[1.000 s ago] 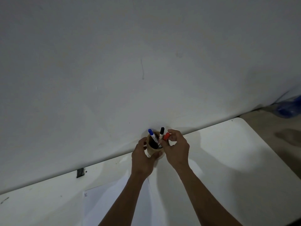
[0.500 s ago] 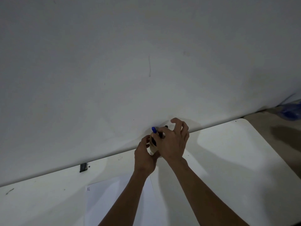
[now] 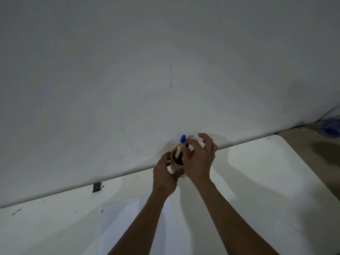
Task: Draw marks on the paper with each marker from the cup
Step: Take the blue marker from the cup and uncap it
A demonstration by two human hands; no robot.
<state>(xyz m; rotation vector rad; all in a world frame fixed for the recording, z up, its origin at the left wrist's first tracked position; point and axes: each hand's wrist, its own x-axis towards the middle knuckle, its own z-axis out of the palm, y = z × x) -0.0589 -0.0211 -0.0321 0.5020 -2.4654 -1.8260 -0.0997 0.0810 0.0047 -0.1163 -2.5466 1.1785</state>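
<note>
A tan cup (image 3: 174, 167) stands on the white table (image 3: 257, 181) close to the wall. My left hand (image 3: 164, 178) is wrapped around its left side. My right hand (image 3: 197, 161) pinches the blue-capped marker (image 3: 181, 145) between thumb and forefinger, and the marker sticks up out of the cup, its lower end still inside. A bit of the red marker (image 3: 192, 153) shows behind my right fingers; the black marker is mostly hidden. A white sheet of paper (image 3: 121, 223) lies on the table under my forearms, with small marks (image 3: 102, 210) at its top left corner.
A pale wall (image 3: 165, 70) rises directly behind the cup. A small dark clip (image 3: 97, 186) sits at the table's back edge on the left. At the far right, beyond the table's rounded corner, lies a blue object (image 3: 331, 127) on the floor.
My right hand let go of the red marker, shifted to the blue-capped one and has lifted it partway out of the cup. My left hand stays on the cup.
</note>
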